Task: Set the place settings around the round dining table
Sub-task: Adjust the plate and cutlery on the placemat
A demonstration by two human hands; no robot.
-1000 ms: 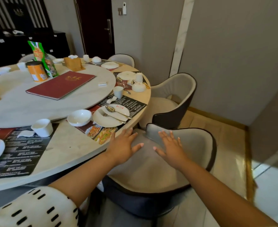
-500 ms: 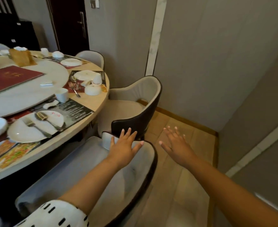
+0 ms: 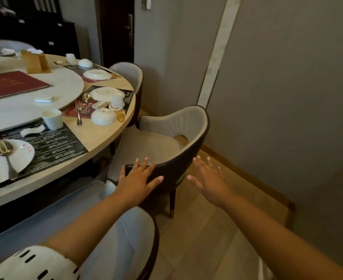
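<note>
Waiting on the round dining table point(image 3: 106, 136) is the next place setting: a plate point(image 3: 107, 93), a cup point(image 3: 117, 100) and a bowl point(image 3: 103, 116), all white and turned upside down. Beside them lies a fork point(image 3: 78, 112) with its handle pointing toward the table's edge. The setting lies forward and to the left of both hands, on the far side of a curved-back chair point(image 3: 188, 126) drawn up at that seat. The left hand point(image 3: 138, 179) is the nearer one. It rests on the dark top rim of the chair back, fingers straight and fanned wide, holding nothing. The right hand point(image 3: 208, 178) hovers just beside the chair's outer shell, fingers equally spread, apparently touching nothing. My guess is the chair gets handled before the crockery. A closer plate point(image 3: 15, 158) is cut off by the left frame edge. A second chair point(image 3: 138, 229) hides partly under the left arm, and the placemat point(image 3: 55, 142) print is unreadable.
</note>
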